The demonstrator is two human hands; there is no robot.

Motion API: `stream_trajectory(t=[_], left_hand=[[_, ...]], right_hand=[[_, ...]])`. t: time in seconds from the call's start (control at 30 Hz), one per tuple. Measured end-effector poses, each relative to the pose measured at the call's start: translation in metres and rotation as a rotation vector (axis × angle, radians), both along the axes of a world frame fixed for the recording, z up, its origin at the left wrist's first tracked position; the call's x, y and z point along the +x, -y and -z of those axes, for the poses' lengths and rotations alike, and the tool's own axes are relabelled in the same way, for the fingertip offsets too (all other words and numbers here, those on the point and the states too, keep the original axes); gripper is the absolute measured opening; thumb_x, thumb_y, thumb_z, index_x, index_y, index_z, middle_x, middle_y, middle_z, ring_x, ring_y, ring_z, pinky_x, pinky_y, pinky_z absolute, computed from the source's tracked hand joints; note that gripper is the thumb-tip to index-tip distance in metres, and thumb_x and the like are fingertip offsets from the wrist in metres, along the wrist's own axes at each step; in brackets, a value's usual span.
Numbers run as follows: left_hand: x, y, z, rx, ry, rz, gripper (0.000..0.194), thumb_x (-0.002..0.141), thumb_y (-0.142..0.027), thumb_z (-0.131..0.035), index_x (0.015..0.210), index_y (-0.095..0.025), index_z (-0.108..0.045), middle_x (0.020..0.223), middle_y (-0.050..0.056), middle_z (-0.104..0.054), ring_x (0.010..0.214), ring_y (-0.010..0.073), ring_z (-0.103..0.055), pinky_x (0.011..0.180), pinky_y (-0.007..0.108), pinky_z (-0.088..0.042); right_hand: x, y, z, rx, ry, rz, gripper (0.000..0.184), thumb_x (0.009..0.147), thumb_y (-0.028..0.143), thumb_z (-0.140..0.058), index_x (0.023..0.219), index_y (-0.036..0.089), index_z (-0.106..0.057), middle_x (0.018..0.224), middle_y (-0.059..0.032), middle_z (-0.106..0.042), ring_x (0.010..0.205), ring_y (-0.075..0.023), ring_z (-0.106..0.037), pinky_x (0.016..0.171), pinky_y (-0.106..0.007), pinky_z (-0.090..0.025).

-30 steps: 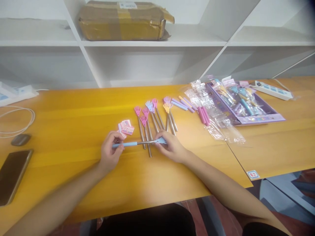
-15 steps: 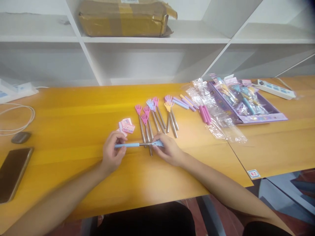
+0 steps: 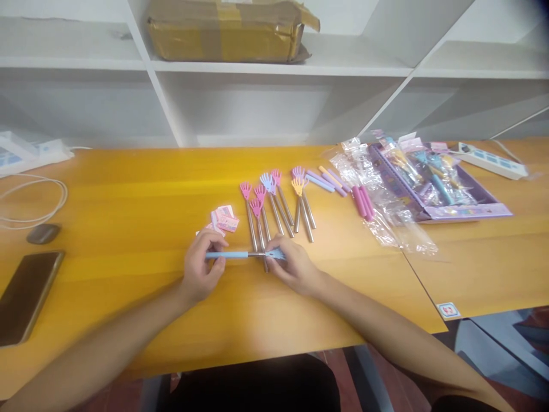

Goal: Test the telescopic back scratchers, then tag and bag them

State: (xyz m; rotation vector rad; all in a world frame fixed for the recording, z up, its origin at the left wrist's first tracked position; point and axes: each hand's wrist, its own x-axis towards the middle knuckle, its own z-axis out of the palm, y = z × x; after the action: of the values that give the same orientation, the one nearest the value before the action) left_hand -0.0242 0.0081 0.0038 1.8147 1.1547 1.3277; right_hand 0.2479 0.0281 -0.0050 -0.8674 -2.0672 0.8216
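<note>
A light blue back scratcher (image 3: 234, 254) lies level between my two hands, its hand-shaped head to the right and a short stretch of metal rod bare in the middle. My left hand (image 3: 202, 264) pinches the end of its blue handle sleeve. Around the blue head my right hand (image 3: 295, 266) is closed, hiding part of it. Just beyond, several back scratchers with metal rods and pink heads (image 3: 259, 193), a blue head (image 3: 266, 181) and a yellow head (image 3: 297, 185) rest on the table. Small printed cards (image 3: 227, 220) lie behind my left hand.
Loose sleeves (image 3: 321, 182) and pink sleeves (image 3: 362, 202) lie to the right, beside clear plastic bags (image 3: 388, 220). A purple box (image 3: 467, 212) holds bagged scratchers. Power strips (image 3: 493, 160) sit at both sides. A phone (image 3: 30, 297) and mouse (image 3: 43, 233) are at left, shelves (image 3: 274, 68) behind.
The bare stretch of rod between sleeve and head looks slightly shorter, the two hands a little closer together. The whole view has shifted slightly; both hands keep hold of the back scratcher.
</note>
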Motion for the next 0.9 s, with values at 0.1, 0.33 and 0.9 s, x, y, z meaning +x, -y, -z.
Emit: stream_trajectory(t=[0.1,0.33,0.9], left_hand=[[0.000,-0.004,0.003,-0.097,0.060,0.003,0.015,0.091,-0.023,-0.062,0.106,-0.022,-0.065,0.103,0.006,-0.058,0.084,0.0197,-0.057,0.069,0.033,-0.053],[0.000,-0.012,0.012,-0.340,0.286,0.037,0.015,0.093,-0.017,-0.056,0.105,-0.022,-0.063,0.108,0.005,-0.061,0.079,0.0138,-0.063,0.063,0.026,-0.053],[-0.019,-0.036,-0.059,0.017,-0.204,-0.005,0.028,0.096,-0.038,-0.076,0.122,-0.027,-0.072,0.116,0.007,-0.063,0.085,0.0181,-0.065,0.077,0.033,-0.058]], right_hand=[[0.005,-0.006,-0.001,0.013,0.035,-0.029,0.008,0.107,0.024,-0.058,0.114,0.025,-0.055,0.097,-0.0048,-0.066,0.076,-0.0174,-0.063,0.068,-0.031,-0.052],[0.021,-0.024,-0.009,-0.011,0.160,-0.066,0.010,0.110,0.027,-0.056,0.119,0.024,-0.052,0.104,-0.0065,-0.064,0.081,-0.0185,-0.062,0.076,-0.033,-0.053],[0.015,-0.048,-0.054,0.423,0.089,0.106,0.011,0.112,0.030,-0.055,0.113,0.025,-0.065,0.106,-0.0086,-0.067,0.094,-0.0215,-0.068,0.079,-0.037,-0.059]])
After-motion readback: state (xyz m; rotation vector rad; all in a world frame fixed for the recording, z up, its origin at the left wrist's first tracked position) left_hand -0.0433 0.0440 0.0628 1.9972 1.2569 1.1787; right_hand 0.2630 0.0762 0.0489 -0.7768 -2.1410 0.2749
